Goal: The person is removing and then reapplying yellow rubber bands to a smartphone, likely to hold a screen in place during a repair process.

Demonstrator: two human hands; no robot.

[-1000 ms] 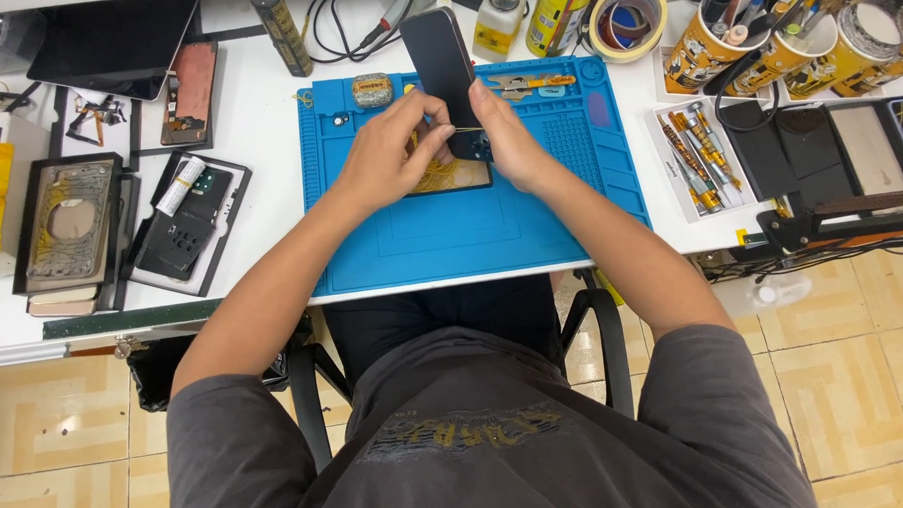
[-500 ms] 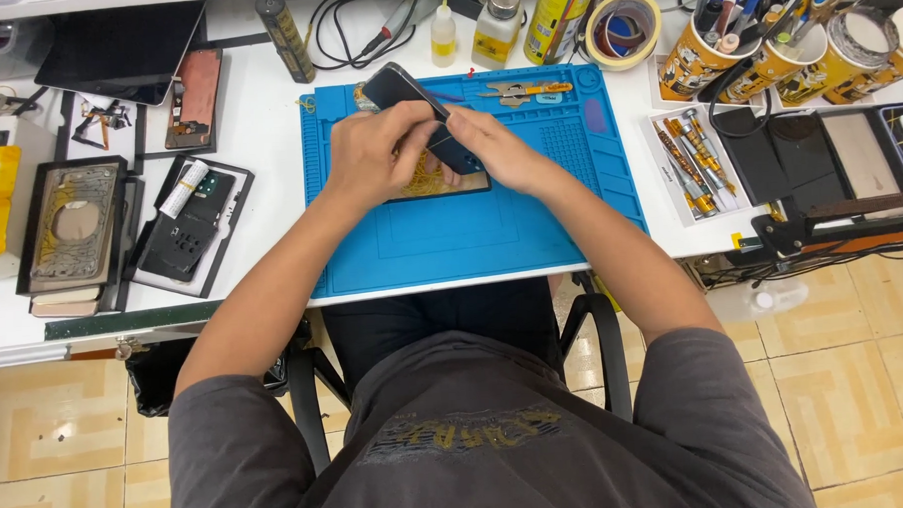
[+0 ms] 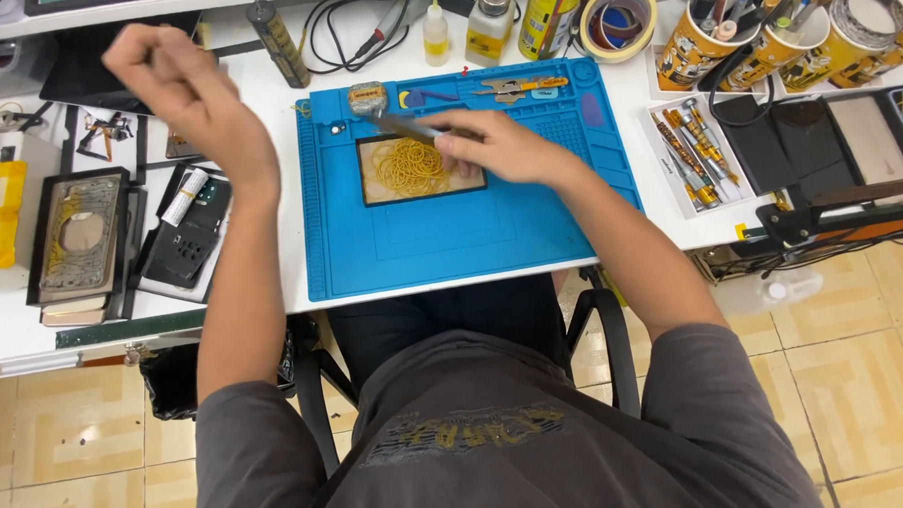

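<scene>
Phone frame [image 3: 421, 169], backless, coil showing, lying in the upper middle of the blue mat [image 3: 451, 234]. Right hand [image 3: 498, 147] resting on its right edge, fingers closed around a thin metal tool [image 3: 407, 128]. Left hand [image 3: 181, 93] raised at upper left, blurred, fingers curled, grip impossible to tell. White desk [image 3: 277, 120] beneath.

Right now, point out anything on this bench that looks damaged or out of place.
The opened phone on the blue mat lies with its back off, coil exposed. The right hand holds a tool over it. The left hand is raised, blurred. Another stripped phone frame lies on the left.
</scene>
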